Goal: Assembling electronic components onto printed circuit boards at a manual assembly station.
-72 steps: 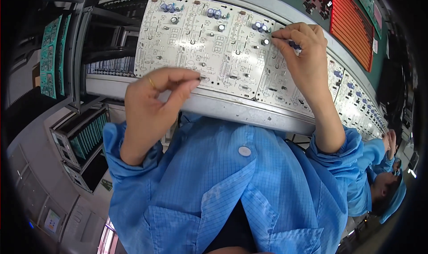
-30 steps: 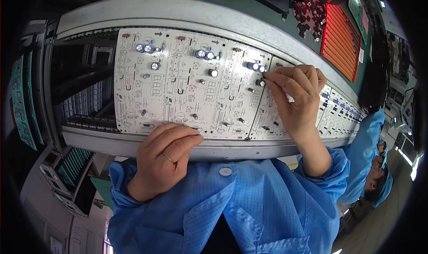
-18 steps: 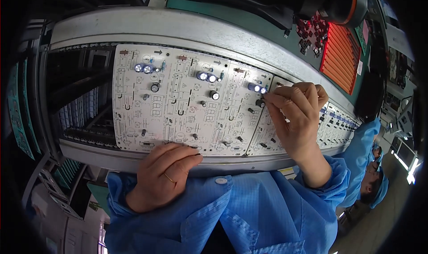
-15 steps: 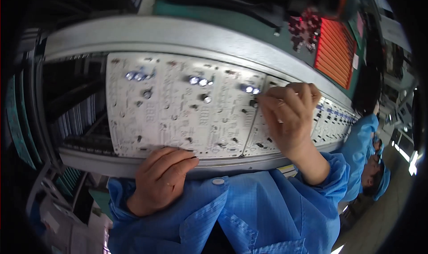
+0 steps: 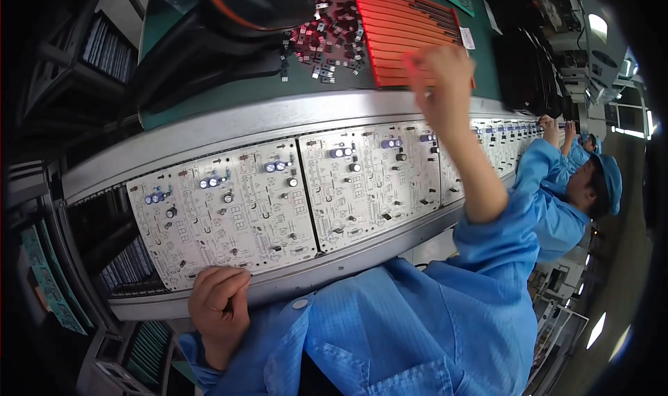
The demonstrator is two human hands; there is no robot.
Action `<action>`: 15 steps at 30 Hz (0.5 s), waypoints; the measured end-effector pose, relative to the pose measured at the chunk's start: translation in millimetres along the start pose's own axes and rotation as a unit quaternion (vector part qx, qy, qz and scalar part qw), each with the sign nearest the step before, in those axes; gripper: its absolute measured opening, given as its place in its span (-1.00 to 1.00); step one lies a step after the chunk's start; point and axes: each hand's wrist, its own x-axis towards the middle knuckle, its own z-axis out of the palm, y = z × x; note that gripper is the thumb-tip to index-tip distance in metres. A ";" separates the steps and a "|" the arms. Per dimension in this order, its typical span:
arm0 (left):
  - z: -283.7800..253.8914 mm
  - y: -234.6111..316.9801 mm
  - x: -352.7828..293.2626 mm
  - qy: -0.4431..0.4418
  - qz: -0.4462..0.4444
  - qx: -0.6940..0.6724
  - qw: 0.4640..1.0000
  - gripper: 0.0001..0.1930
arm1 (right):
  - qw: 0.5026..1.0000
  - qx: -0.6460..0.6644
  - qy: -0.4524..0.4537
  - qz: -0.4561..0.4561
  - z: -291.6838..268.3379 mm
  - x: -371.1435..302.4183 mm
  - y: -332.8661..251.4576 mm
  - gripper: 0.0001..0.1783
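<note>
Circuit boards point(image 5: 223, 239) are lined up between two metal rails point(image 5: 362, 104). At the leftmost board's near edge the left hand point(image 5: 220, 302) is placed, its fingers curled; whether anything is pinched cannot be told. Over the red ridged tray point(image 5: 390, 38) on the green tabletop point(image 5: 490, 76), the right hand point(image 5: 449, 73) is seen (its fingers blurred, their state unclear), near heaped black parts point(image 5: 330, 41).
</note>
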 end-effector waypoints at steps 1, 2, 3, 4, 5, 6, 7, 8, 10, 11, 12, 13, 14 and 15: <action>0.8 1.5 0.5 0.000 0.002 0.005 1.000 -0.79 | 0.995 -0.081 -0.027 0.050 1.3 4.2 34.3 -0.84; 0.7 2.4 2.0 -0.004 0.003 -0.006 1.000 -0.79 | 0.988 -0.139 -0.016 0.069 4.6 3.8 71.1 -0.84; 0.1 2.9 2.6 -0.008 0.003 -0.015 1.000 -0.79 | 0.977 -0.195 -0.005 0.087 9.3 1.8 100.3 -0.83; -0.9 3.4 2.0 -0.010 0.000 -0.025 1.000 -0.79 | 0.977 -0.192 -0.001 0.088 11.0 4.4 117.7 -0.83; -2.0 3.5 2.0 -0.009 0.001 -0.021 1.000 -0.79 | 0.979 -0.190 -0.015 0.071 12.8 6.3 132.7 -0.83; -3.7 3.7 0.7 -0.005 -0.027 -0.032 0.999 -0.79 | 0.981 -0.185 -0.029 0.052 16.3 7.2 143.0 -0.84; -5.6 5.4 -2.0 0.001 -0.057 -0.042 0.997 -0.80 | 0.983 -0.177 -0.044 0.033 20.6 6.2 148.2 -0.84; -6.6 8.3 -4.5 0.006 -0.087 -0.051 0.995 -0.80 | 0.984 -0.169 -0.043 0.033 23.6 5.6 150.2 -0.84; -3.5 11.9 -7.3 0.016 -0.101 -0.050 0.994 -0.80 | 0.983 -0.172 -0.062 0.028 28.5 10.4 150.3 -0.84; -1.8 13.2 -8.2 0.027 -0.114 -0.051 0.992 -0.81 | 0.983 -0.165 -0.071 0.023 36.9 13.6 148.2 -0.84; -0.7 16.0 -7.9 0.038 -0.129 -0.050 0.990 -0.81 | 0.978 -0.195 -0.067 0.020 43.1 14.0 148.9 -0.83; -2.1 16.5 -4.0 0.032 -0.114 -0.046 0.992 -0.81 | 0.971 -0.228 -0.067 0.020 42.8 9.9 150.8 -0.82; -0.5 17.4 5.2 0.025 -0.101 -0.040 0.994 -0.82 | 0.973 -0.225 -0.058 0.007 40.8 3.8 178.1 -0.81; 5.9 17.4 9.8 0.028 -0.071 -0.022 0.997 -0.82 | 0.978 -0.205 -0.049 -0.007 48.3 -3.7 208.8 -0.79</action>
